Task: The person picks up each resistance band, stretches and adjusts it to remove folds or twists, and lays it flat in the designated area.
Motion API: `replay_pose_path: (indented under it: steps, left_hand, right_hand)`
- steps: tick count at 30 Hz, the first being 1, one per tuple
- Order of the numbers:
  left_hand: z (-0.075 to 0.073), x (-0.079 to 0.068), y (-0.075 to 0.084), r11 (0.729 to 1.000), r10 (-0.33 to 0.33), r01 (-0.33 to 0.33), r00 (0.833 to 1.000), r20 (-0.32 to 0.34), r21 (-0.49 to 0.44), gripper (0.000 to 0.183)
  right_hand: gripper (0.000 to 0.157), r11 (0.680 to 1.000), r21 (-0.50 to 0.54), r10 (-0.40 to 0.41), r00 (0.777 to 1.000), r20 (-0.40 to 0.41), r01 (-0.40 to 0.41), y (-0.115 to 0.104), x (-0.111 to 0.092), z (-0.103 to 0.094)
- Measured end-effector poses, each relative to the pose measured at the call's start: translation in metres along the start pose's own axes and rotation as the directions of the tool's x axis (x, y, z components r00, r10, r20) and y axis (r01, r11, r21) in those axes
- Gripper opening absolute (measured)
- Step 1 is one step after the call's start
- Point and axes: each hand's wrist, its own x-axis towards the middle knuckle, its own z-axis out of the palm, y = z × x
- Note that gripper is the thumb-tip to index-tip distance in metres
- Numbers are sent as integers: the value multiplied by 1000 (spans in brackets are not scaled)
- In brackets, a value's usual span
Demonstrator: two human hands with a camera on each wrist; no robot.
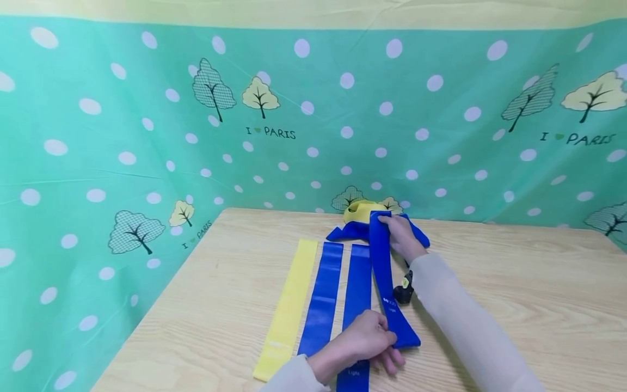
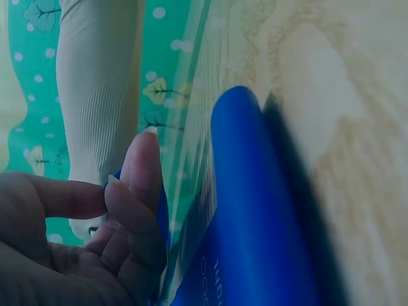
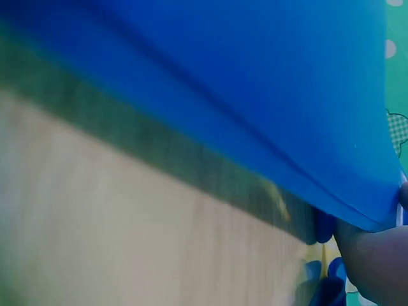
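- Right hand (image 1: 405, 238) pinches a blue band (image 1: 382, 261) by its far end; left hand (image 1: 368, 335) curls at its near end, grip unclear, perhaps keeping it straight.
- Left of the right hand, 2 flat blue bands (image 1: 323, 294) and 1 yellow band (image 1: 288, 310) lie spaced, apparently for order.
- Beyond it, a heap (image 1: 360, 212); the left hand partly covers 1 flat band.

Here's one raised blue band (image 1: 381, 256) in play! Around it: one left hand (image 1: 368, 335) at six o'clock; one right hand (image 1: 403, 237) at one; one flat yellow band (image 1: 286, 310) and two flat blue bands (image 1: 321, 302) (image 1: 358, 283) at eight; one black object (image 1: 403, 295) at four; one yellow-and-blue heap (image 1: 363, 213), pieces uncountable, at twelve!
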Motion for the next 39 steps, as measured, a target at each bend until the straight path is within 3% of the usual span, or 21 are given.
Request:
replay_pose_path:
  steps: [5,13,21,28,34,36,39]
  left_hand:
    - [0,-5,-2,1000,-2,2,999,40,-3,18]
    - [3,-9,-7,1000,10,-9,997,73,-16,20]
    - [2,-14,-12,1000,-10,10,993,120,0,21]
    - [6,-21,-18,1000,-11,11,987,157,3,25]
    - [13,-27,-21,998,-11,4,993,114,57,29]
    - [14,-29,-22,996,-14,6,996,93,92,28]
    - [15,-30,-23,991,-17,5,996,89,131,27]
  right_hand:
    - [62,995,-95,-28,999,20,30,-1,-9,-6]
    - [59,996,-89,-26,999,19,27,0,-20,-11]
    - [72,989,-146,-31,999,-9,29,-5,-34,-16]
    - [63,977,-212,-14,999,34,21,-5,-49,-25]
    - [54,942,-336,-13,1000,-9,9,0,-59,-37]
    - [52,913,-408,-8,1000,-25,-3,2,-62,-40]
    - [48,844,-537,-32,999,-36,8,7,-65,-41]
